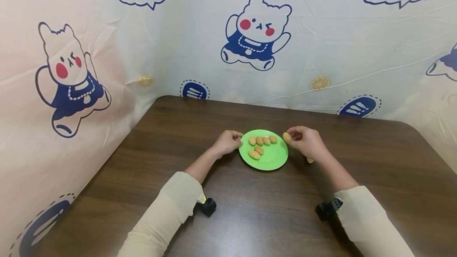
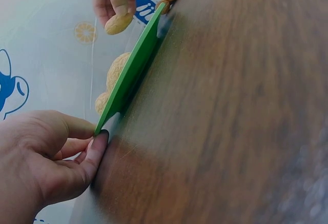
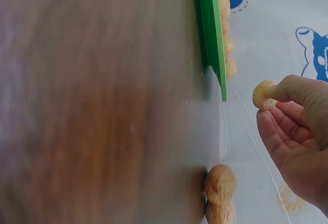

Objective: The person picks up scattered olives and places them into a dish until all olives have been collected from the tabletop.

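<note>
A round green plate lies on the table with several tan unshelled peanuts on it. A row of them, including one peanut, runs along the far side, and two more, one a larger peanut, lie nearer the middle left. My left hand pinches the plate's left rim between thumb and fingers. Just off the plate's right edge, my right hand holds a peanut between thumb and fingertips, above the table. Another peanut rests on the table beneath that hand, partly hidden by it in the head view.
The dark brown wooden table reaches back to a pale printed cloth hanging behind and at both sides. Small black wrist cameras, one a left camera and one a right camera, sit at the sleeve cuffs.
</note>
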`<state>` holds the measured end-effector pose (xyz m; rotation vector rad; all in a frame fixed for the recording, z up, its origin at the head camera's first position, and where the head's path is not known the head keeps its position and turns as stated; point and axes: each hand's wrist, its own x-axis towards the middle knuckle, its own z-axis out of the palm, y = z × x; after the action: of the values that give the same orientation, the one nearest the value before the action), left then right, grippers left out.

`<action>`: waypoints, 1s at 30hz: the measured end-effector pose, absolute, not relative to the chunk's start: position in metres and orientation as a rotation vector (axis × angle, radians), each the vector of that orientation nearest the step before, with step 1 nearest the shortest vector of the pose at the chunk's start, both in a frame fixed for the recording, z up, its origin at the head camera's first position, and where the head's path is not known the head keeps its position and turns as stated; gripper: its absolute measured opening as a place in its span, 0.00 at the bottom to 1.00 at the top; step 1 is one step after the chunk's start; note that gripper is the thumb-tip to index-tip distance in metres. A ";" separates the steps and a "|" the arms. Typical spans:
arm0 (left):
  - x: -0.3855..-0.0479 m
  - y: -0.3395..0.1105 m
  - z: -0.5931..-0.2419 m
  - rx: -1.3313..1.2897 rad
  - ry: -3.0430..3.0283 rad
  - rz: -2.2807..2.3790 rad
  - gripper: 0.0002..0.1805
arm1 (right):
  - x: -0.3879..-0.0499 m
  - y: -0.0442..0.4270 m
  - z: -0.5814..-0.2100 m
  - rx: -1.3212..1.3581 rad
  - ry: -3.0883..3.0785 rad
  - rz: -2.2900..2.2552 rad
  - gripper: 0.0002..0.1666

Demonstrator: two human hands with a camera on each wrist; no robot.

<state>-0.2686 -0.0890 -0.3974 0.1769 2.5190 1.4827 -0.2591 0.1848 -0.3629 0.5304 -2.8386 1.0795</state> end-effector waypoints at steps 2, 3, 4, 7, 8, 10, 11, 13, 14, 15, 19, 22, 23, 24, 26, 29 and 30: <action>-0.268 -0.089 -0.397 0.183 2.520 1.481 0.21 | -0.258 0.182 -0.363 0.543 -2.852 1.077 0.15; -0.268 -0.089 -0.397 0.184 2.518 1.482 0.21 | -0.258 0.180 -0.363 0.550 -2.853 1.078 0.15; -0.268 -0.089 -0.397 0.185 2.519 1.482 0.21 | -0.258 0.179 -0.364 0.556 -2.853 1.078 0.14; -0.268 -0.090 -0.398 0.188 2.521 1.479 0.21 | -0.258 0.175 -0.364 0.588 -2.856 1.078 0.14; -0.268 -0.090 -0.398 0.186 2.520 1.479 0.21 | -0.258 0.174 -0.364 0.602 -2.856 1.079 0.15; -0.268 -0.090 -0.398 0.187 2.524 1.478 0.21 | -0.258 0.172 -0.365 0.632 -2.856 1.079 0.15; -0.269 -0.090 -0.398 0.185 2.524 1.478 0.21 | -0.258 0.171 -0.365 0.649 -2.855 1.076 0.15; -0.269 -0.090 -0.398 0.182 2.526 1.478 0.21 | -0.258 0.169 -0.365 0.680 -2.859 1.070 0.15; -0.269 -0.090 -0.398 0.180 2.526 1.480 0.21 | -0.258 0.168 -0.365 0.695 -2.863 1.068 0.16; -0.269 -0.090 -0.398 0.178 2.529 1.478 0.21 | -0.258 0.167 -0.365 0.707 -2.867 1.064 0.16; -0.269 -0.090 -0.399 0.172 2.521 1.483 0.21 | -0.258 0.162 -0.364 0.744 -2.888 1.050 0.17; -0.269 -0.090 -0.399 0.172 2.520 1.485 0.21 | -0.257 0.159 -0.364 0.767 -2.900 1.035 0.17; -0.269 -0.090 -0.398 0.173 2.521 1.484 0.21 | -0.257 0.158 -0.364 0.778 -2.902 1.032 0.17; -0.269 -0.090 -0.398 0.171 2.520 1.485 0.21 | -0.257 0.157 -0.364 0.791 -2.905 1.028 0.16; -0.269 -0.090 -0.398 0.176 2.522 1.483 0.21 | -0.256 0.155 -0.364 0.814 -2.912 1.020 0.16; -0.269 -0.090 -0.398 0.180 2.523 1.482 0.21 | -0.256 0.153 -0.365 0.860 -2.921 1.020 0.15; -0.269 -0.090 -0.398 0.181 2.526 1.481 0.21 | -0.256 0.153 -0.366 0.870 -2.926 1.019 0.14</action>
<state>-0.2690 -0.0897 -0.3978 0.1810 2.5264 1.4805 -0.2560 0.1525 -0.3657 0.8705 -2.9265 1.0192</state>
